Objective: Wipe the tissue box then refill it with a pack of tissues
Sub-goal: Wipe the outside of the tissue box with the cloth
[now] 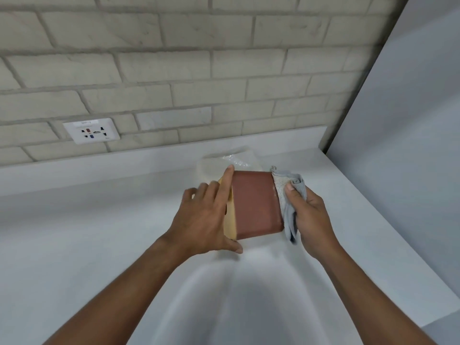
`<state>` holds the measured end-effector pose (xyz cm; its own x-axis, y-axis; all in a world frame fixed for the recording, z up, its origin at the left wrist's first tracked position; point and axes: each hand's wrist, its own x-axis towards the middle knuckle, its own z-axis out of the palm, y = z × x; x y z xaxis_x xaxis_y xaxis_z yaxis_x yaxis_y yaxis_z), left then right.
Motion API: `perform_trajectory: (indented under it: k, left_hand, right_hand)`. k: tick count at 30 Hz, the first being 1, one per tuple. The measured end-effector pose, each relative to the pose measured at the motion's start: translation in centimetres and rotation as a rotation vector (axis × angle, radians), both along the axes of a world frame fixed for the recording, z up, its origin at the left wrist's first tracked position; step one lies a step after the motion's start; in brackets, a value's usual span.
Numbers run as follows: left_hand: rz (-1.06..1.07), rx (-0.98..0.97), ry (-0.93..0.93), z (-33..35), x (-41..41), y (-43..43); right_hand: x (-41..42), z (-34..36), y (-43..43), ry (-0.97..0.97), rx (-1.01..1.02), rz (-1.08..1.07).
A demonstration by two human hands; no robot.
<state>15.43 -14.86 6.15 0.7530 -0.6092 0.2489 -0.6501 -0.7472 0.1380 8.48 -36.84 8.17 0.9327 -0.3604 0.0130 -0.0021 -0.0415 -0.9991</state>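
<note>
Brown smooth tissue box clamped between left fingers, right fingers clutching crumpled cloth

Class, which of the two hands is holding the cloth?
The right hand, gripping the grey cloth against the right end of the tissue box. The left hand has no cloth; it only holds the box's other side.

- Both bare forearms come up from the bottom of the view, angling in toward each other.
- Left hand holds the tissue box by its left side: index finger laid straight along the edge, thumb hooked at the near corner, other fingers bent.
- Right hand grips a cloth, fingers curled, thumb pressing it against the box's right end.
</note>
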Motion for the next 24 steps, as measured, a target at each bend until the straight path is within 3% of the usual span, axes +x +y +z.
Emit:
perform_trajectory:
  k: [3,7,12,15,18,24]
  left_hand:
    - [-0.05,-0.007,-0.085,-0.4,1.2,-0.5]
    - [-0.241,-0.144,0.091,-0.5,2.4,-1.1]
    - [-0.285,-0.407,0.192,-1.4,2.9,-2.5]
    - [-0.25,-0.507,0.233,-2.1,3.4,-2.3]
    - [-0.271,-0.505,0.221,-2.4,3.4,-2.1]
    - [-0.312,-0.518,0.191,-2.3,2.1,-3.3]
  right_hand:
    - [0.8,-0.3,-0.9,0.021,-0.019,-0.012]
    - [1.3,0.2,-1.8,0.023,-0.134,0.024]
    - [2.3,0.2,-1.8,-0.139,-0.665,0.25]
    - [-0.3,-2.7,-1.0,-0.297,-0.839,0.252]
    - [-2.3,-4.1,-1.1,-0.357,-0.852,0.219]
    - [2.0,0.3,-0.9,-0.17,-0.698,0.172]
